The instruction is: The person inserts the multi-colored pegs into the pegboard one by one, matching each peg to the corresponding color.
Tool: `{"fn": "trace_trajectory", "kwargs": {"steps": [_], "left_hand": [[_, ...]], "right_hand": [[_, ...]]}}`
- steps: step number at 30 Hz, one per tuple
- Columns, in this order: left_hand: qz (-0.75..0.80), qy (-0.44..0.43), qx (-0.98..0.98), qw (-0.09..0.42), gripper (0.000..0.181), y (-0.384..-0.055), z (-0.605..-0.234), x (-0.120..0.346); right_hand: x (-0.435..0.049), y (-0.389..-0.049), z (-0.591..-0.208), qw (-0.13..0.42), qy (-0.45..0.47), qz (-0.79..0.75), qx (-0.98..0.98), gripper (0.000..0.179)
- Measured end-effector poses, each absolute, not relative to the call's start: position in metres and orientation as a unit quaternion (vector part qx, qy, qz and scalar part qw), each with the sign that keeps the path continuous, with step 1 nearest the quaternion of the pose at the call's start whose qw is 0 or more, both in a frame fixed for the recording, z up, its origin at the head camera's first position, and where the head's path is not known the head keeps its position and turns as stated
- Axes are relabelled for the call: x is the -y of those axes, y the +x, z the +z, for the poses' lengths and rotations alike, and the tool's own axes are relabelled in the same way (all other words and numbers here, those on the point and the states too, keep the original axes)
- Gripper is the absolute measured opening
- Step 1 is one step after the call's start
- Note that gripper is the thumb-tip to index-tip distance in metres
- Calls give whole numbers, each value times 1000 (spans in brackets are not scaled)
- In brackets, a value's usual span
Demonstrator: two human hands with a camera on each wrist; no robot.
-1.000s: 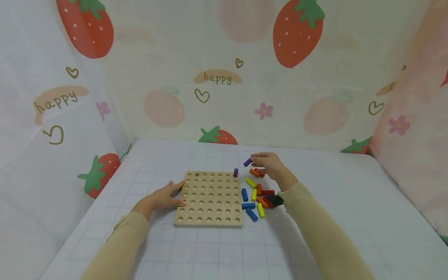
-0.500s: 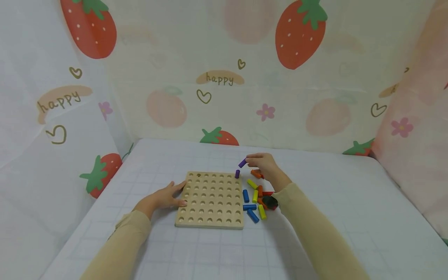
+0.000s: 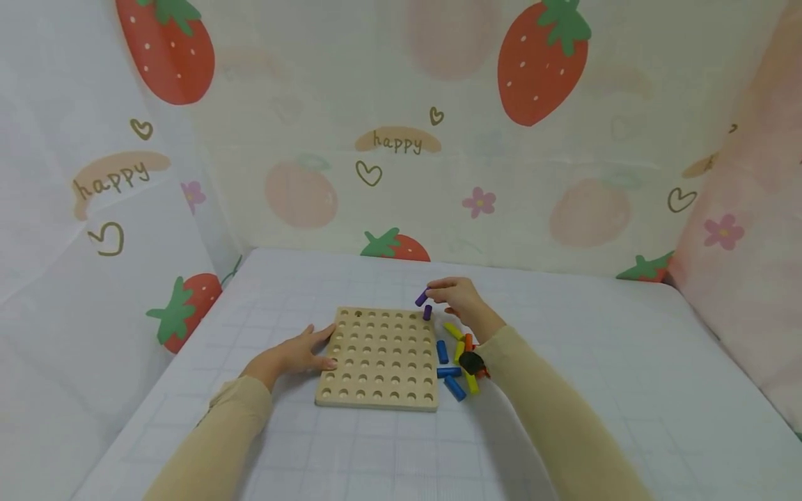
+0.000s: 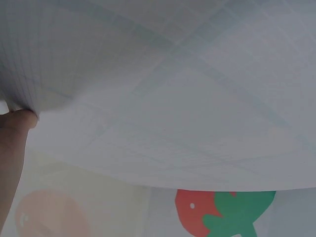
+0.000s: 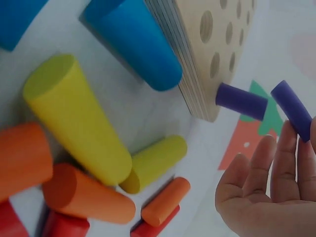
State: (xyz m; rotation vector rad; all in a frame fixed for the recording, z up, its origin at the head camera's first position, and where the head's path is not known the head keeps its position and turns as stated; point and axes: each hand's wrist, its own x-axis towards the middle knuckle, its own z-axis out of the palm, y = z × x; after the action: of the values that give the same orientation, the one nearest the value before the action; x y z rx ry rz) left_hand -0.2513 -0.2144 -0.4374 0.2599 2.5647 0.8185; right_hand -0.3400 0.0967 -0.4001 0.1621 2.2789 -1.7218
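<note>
A wooden pegboard with rows of round holes lies flat on the table. One purple peg stands upright in its far right corner hole. Just above that corner, my right hand pinches a second purple peg, tilted, between thumb and fingertips. The right wrist view shows this held peg close beside the standing one. My left hand rests at the board's left edge, fingers spread, thumb on the near part and fingertips farther up. Only a bit of that hand shows in the left wrist view.
Right of the board lie loose pegs: blue, yellow, orange and red. My right wrist, with a dark object on it, partly hides them. A strawberry-print cloth walls the table at the back and sides.
My right hand has moved left with the purple peg, from above the loose pegs to over the board's far right corner. My left hand stays at the board's edge.
</note>
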Motion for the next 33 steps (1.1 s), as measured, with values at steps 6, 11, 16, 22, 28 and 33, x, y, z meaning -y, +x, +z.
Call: {"fn": "trace_trajectory", "kwargs": {"steps": [6, 11, 16, 22, 28, 33], "left_hand": [[296, 91, -924, 222, 90, -253, -439, 214], [296, 86, -924, 225, 89, -253, -439, 213], [298, 83, -924, 224, 89, -250, -437, 213], [297, 88, -925, 220, 89, -250, -437, 212], [297, 85, -925, 220, 89, -251, -437, 213], [296, 80, -926, 221, 89, -251, -436, 212]], "right_hand": [[-92, -341, -405, 141, 41, -586, -797, 36], [-90, -341, -408, 138, 29, -582, -801, 37], [-88, -343, -414, 139, 23, -582, -801, 37], [-85, -342, -415, 141, 11, -568, -811, 38], [-83, -344, -417, 144, 2, -547, -825, 38], [-83, -346, -417, 141, -7, -538, -831, 37]]}}
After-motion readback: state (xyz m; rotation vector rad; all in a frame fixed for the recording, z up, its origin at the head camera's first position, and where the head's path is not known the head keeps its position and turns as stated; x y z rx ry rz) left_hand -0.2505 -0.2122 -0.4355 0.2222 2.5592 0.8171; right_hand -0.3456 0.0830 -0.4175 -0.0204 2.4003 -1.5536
